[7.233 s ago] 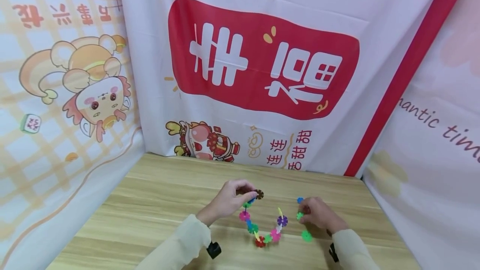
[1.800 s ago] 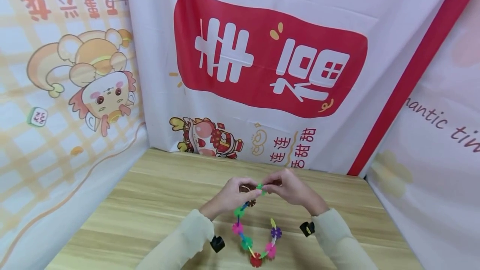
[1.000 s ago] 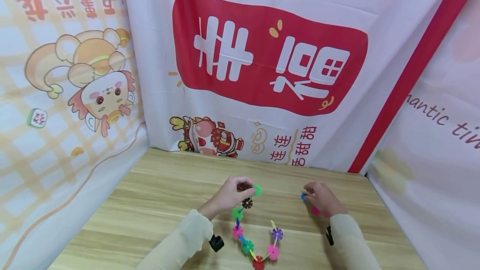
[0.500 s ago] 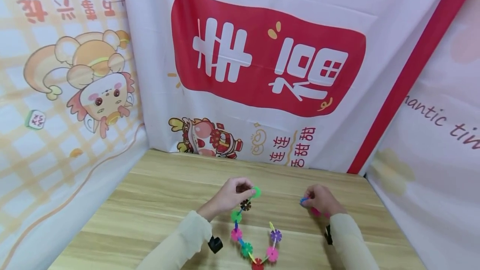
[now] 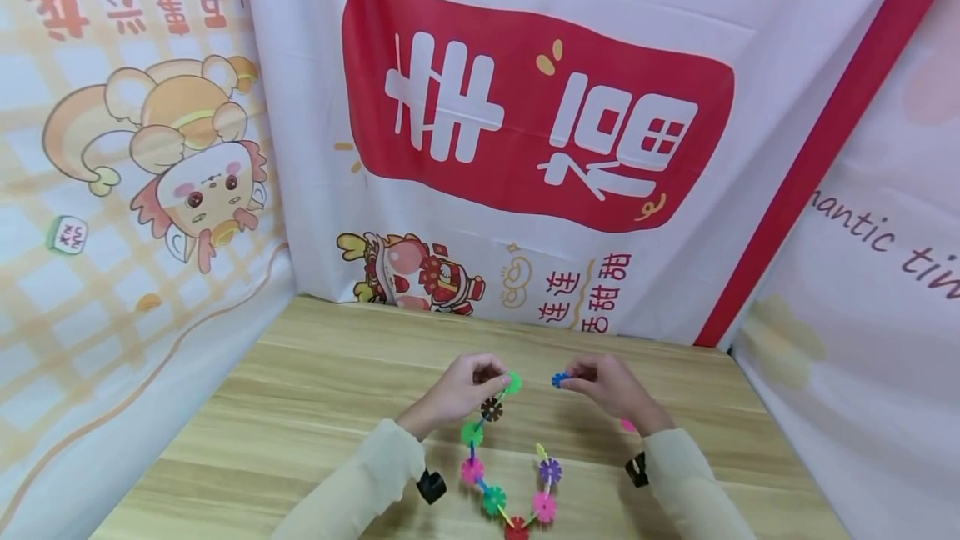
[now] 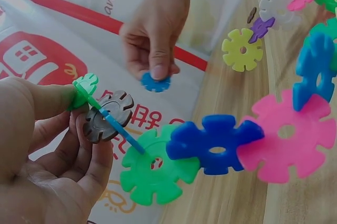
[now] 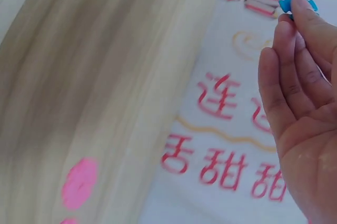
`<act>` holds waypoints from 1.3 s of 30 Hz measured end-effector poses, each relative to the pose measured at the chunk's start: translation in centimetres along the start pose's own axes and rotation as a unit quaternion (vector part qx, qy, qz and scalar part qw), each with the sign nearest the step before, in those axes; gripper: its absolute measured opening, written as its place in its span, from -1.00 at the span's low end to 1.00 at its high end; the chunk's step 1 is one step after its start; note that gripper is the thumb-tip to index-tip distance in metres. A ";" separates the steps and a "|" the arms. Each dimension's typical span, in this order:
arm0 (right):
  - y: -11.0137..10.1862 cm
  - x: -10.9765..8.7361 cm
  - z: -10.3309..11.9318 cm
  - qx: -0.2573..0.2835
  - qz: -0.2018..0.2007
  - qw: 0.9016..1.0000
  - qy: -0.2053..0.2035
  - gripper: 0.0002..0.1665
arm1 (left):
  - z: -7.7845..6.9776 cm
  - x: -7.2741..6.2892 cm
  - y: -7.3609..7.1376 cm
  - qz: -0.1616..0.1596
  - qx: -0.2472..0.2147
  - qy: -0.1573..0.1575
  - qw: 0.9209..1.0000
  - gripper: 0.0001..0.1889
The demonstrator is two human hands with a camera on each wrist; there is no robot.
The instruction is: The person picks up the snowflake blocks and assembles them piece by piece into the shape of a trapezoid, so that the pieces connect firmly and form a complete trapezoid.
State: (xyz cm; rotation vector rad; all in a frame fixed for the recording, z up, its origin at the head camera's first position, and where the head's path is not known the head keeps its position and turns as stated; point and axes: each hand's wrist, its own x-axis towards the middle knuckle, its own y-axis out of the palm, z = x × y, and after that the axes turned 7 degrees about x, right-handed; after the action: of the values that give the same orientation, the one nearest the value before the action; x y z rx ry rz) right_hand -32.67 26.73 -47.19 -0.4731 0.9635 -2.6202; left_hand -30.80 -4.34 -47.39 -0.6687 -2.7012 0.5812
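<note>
My left hand (image 5: 457, 394) pinches a bright green notched snowflake disc (image 5: 513, 382) at the end of a chain of linked discs. Below that sits a brown disc (image 6: 116, 118), followed by a green one (image 6: 160, 163), a dark blue one (image 6: 216, 145) and a pink one (image 6: 287, 134). The chain curves in a U past a red disc (image 5: 516, 529) to a purple disc (image 5: 551, 470) and a yellow disc (image 6: 242, 50) at its other end. My right hand (image 5: 611, 390) holds a loose blue disc (image 5: 559, 380) between thumb and fingers, a short gap right of the green one.
Loose pink discs (image 7: 80, 183) lie on the wooden table (image 5: 337, 407) under my right forearm, partly hidden in the head view. Printed cloth (image 5: 300, 148) hangs behind the table and at both sides.
A green disc now extends the chain beyond the brown one. My right hand has picked up the blue disc at the right and carried it left toward my left hand, which stays nearly still.
</note>
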 end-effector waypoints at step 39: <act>3.3 1.4 7.0 -0.149 -0.073 0.898 -0.408 -0.71 | 0.8 0.0 1.1 0.001 0.002 0.005 1.000 -0.69</act>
State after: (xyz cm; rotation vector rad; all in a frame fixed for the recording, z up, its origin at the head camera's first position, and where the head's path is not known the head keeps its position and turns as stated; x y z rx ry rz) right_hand -30.56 19.88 -44.07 -1.6051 1.0229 -2.0142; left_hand -30.72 -3.68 -48.59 -0.6714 -2.6893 0.5829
